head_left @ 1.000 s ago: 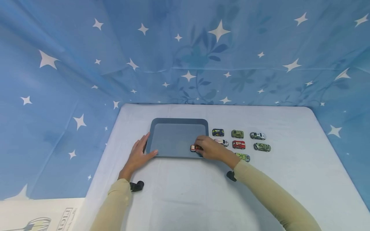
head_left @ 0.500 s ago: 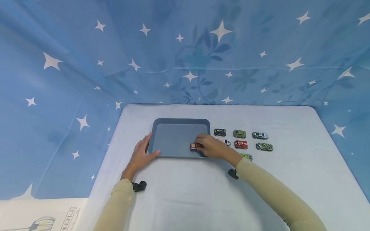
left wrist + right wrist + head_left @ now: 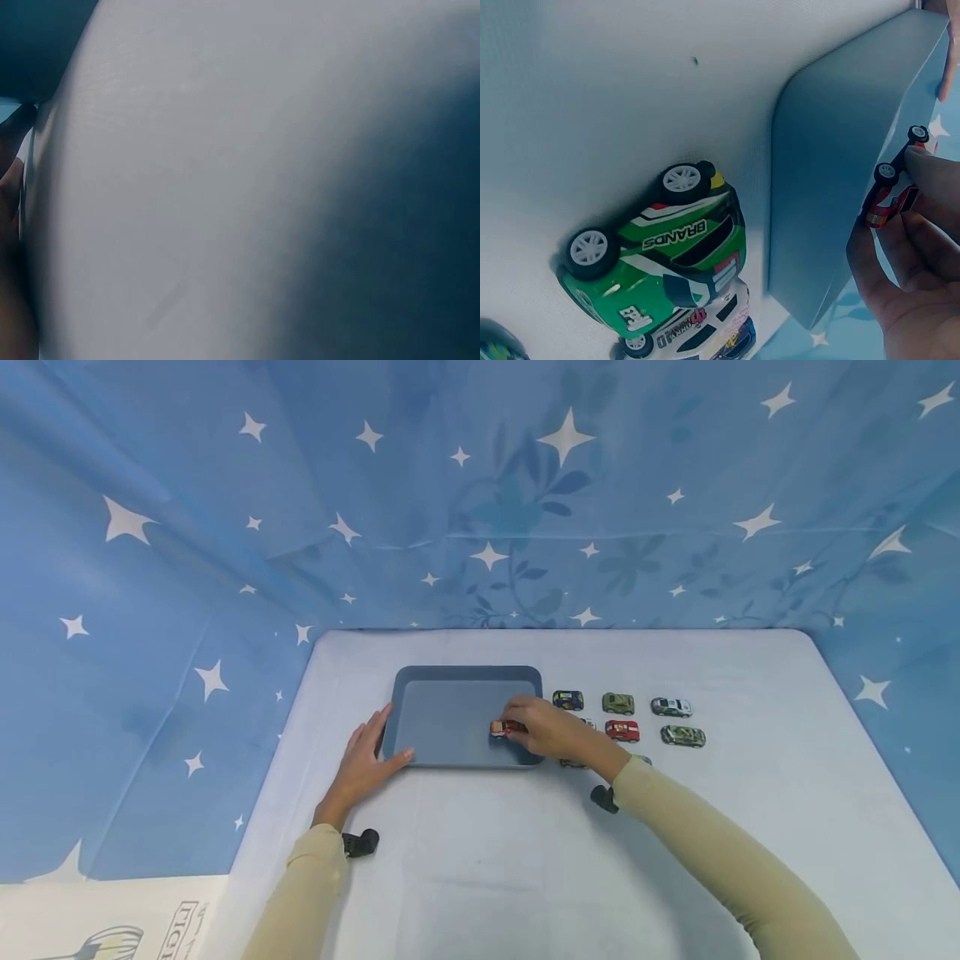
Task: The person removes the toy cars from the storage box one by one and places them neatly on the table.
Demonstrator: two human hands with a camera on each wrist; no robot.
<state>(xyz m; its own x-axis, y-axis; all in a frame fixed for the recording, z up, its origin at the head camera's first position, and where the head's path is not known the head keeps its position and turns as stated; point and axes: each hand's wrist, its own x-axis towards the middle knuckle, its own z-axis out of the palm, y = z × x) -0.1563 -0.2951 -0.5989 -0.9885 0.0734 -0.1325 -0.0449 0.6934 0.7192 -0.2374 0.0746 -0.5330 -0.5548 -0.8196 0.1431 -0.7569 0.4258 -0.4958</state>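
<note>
In the head view my right hand (image 3: pixel 547 727) pinches a small red toy car (image 3: pixel 501 729) between thumb and fingers, over the right part of a blue-grey tray (image 3: pixel 442 718). The right wrist view shows the toy car (image 3: pixel 896 180) tilted, wheels facing the camera, above the level of the tray's rim (image 3: pixel 915 67). My left hand (image 3: pixel 363 768) lies at the tray's front left corner, its fingers straight along the left side and the thumb on the front rim. Only a dark sliver of the left hand (image 3: pixel 9 180) shows in the left wrist view.
Right of the tray, several toy cars stand in rows, among them a red one (image 3: pixel 622 731), an olive one (image 3: pixel 618 703) and a white one (image 3: pixel 671 707). A green toy car (image 3: pixel 660 247) is close beside the tray. A starry blue curtain (image 3: pixel 487 510) borders the white table (image 3: pixel 480 877).
My right hand and the toy car have moved a little farther back over the tray. A green car behind the hand has come into view. The left hand stays on the tray.
</note>
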